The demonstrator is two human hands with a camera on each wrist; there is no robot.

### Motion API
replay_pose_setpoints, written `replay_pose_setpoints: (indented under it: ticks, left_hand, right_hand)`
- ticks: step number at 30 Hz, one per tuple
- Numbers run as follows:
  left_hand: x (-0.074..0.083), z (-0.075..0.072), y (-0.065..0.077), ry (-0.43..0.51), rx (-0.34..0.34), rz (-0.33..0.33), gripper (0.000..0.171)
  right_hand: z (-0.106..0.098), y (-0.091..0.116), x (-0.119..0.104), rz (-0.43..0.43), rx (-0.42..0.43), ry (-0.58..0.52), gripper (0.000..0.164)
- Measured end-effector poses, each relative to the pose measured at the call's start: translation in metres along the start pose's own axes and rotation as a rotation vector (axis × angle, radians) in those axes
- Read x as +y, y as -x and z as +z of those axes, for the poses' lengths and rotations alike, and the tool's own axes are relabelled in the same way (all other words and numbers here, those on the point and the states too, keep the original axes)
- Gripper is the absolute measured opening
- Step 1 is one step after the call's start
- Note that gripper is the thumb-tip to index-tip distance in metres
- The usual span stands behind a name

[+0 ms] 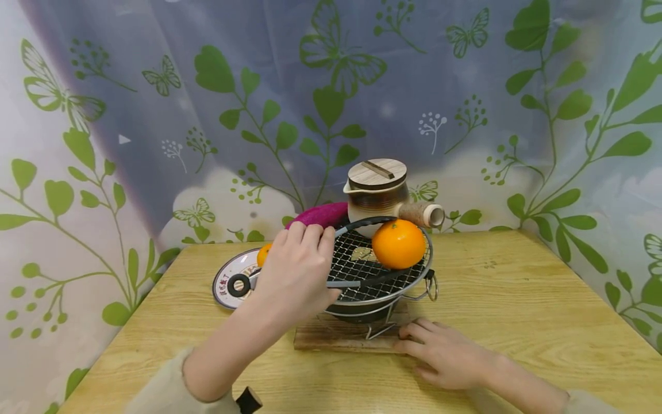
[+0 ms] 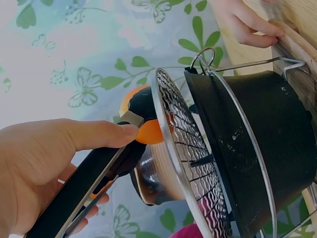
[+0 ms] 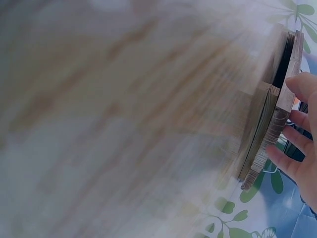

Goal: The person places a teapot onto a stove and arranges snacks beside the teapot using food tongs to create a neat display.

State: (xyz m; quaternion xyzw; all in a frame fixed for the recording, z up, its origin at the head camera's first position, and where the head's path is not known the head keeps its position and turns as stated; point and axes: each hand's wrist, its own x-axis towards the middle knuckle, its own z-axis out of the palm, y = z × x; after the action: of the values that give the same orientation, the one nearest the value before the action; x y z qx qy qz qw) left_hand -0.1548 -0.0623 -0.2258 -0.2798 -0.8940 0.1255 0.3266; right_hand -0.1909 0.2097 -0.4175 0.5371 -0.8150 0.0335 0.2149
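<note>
My left hand (image 1: 297, 267) grips a pair of tongs (image 1: 343, 284) with black-covered ends and a ring at the back. Their two arms lie on either side of an orange (image 1: 398, 244) at the right part of the round wire grill mesh (image 1: 351, 293). In the left wrist view a black tong end (image 2: 142, 104) overlaps the fruit. Under the mesh is a small black stove (image 2: 252, 144) in a wire frame, standing on a wooden board (image 1: 341, 343). My right hand (image 1: 450, 353) touches the board's right end with extended fingers.
Left of the stove lies an oval plate (image 1: 223, 287) with another orange fruit (image 1: 264, 254), partly hidden by my left hand. Behind the mesh stand a side-handled clay pot (image 1: 376, 202) with a wooden lid and a magenta oblong thing (image 1: 320, 214). A printed curtain (image 1: 393, 132) hangs behind the table.
</note>
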Motion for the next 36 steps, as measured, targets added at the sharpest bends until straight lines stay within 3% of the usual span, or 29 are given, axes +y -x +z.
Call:
replay_pose_setpoints:
  ticks: [11,28,36]
  left_hand:
    - [0.000,0.000,-0.005,-0.037,0.001,0.017,0.083]
    - [-0.004,-0.011,-0.007,-0.039,-0.117,0.008,0.081]
    - [-0.007,-0.014,-0.006,-0.019,-0.098,0.034,0.084]
  right_hand:
    - [-0.001,0.001,0.001,0.010,-0.030,-0.002,0.047]
    - [-0.001,0.001,-0.001,0.013,-0.047,-0.006,0.048]
    - [0.000,0.000,-0.001,0.028,-0.019,-0.005,0.047]
